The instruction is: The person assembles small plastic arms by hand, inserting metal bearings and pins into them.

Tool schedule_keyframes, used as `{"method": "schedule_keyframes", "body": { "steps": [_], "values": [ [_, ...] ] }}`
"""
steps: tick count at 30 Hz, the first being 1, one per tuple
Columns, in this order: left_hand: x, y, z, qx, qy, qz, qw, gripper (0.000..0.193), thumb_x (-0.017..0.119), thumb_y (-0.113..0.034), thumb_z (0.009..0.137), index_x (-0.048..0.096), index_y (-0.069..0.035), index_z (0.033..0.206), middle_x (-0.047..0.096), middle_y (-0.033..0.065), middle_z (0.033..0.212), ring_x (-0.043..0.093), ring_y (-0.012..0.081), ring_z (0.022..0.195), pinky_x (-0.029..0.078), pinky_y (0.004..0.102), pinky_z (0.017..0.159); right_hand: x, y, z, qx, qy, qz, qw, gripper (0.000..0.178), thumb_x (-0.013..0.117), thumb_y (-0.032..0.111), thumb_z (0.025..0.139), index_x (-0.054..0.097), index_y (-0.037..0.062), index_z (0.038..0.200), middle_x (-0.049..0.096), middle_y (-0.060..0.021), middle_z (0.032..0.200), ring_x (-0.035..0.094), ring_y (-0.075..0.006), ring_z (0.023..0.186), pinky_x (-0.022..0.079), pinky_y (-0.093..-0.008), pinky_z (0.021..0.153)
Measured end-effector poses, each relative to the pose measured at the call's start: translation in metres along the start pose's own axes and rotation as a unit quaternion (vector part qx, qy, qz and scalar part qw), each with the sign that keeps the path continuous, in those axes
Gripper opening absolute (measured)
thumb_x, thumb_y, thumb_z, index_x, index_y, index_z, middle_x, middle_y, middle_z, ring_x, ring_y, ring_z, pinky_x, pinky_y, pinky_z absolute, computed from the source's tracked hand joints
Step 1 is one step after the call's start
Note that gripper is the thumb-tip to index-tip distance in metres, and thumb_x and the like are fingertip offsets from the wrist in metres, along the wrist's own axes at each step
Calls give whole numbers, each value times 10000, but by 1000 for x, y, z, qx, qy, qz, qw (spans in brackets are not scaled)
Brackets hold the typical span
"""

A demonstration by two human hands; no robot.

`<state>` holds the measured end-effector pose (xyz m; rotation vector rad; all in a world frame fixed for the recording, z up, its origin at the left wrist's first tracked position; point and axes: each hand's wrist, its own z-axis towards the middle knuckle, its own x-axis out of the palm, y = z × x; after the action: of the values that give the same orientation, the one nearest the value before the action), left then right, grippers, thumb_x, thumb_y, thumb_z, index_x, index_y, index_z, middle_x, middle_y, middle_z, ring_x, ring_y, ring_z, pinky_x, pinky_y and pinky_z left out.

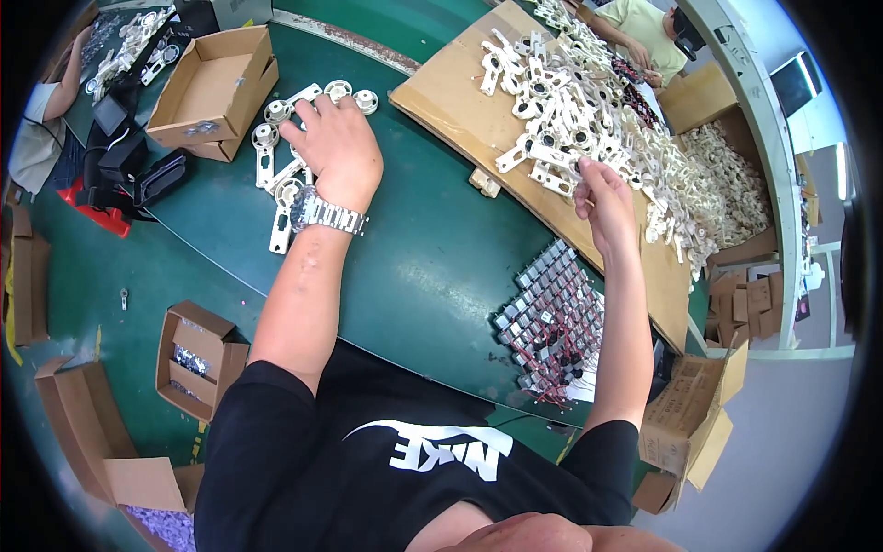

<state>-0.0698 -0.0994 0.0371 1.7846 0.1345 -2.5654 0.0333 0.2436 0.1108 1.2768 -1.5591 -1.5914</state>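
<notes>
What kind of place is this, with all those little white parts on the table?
Most likely a small factory assembly bench: heaps of identical white plastic parts on a cardboard sheet, rows of small wired components, and open cardboard boxes around a green table.

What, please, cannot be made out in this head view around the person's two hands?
- Left hand: its fingertips and whatever they grip among the white parts are hidden under the hand's back.
- Right hand: the piece its fingers touch merges into the white parts pile.
- Small motors: too small for detail.
- Open box: contents too small to tell.
</notes>
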Motion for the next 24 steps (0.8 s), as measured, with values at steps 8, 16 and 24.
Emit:
{"method": "schedule_keyframes", "body": {
  "steps": [8,16,24],
  "values": [
    [-6,-3,2,7,-177,-195,965,257,687,-32,949,670,-32,1205,669,163,1207,569,386,1204,419,539,979,-6,31,61,-43,-57,158,985,192,701,248,1080,689,57,1095,666,-49,837,633,-150,718,523,-308,623],
    [-13,-33,-11,135,-136,-537,822,209,516,-39,1108,561,-1,1309,727,207,1146,689,400,1079,543,464,942,-6,32,6,-132,6,-159,978,488,657,128,1085,538,4,1541,753,-105,1244,725,-150,987,576,-281,767],
    [-11,-76,-61,240,133,-700,659,395,529,135,1036,674,-38,1360,714,104,1204,728,184,984,594,297,899,-7,5,-119,-186,178,-381,888,178,741,35,964,778,22,1138,728,-122,941,700,-260,816,562,-370,751]
  ]
}}
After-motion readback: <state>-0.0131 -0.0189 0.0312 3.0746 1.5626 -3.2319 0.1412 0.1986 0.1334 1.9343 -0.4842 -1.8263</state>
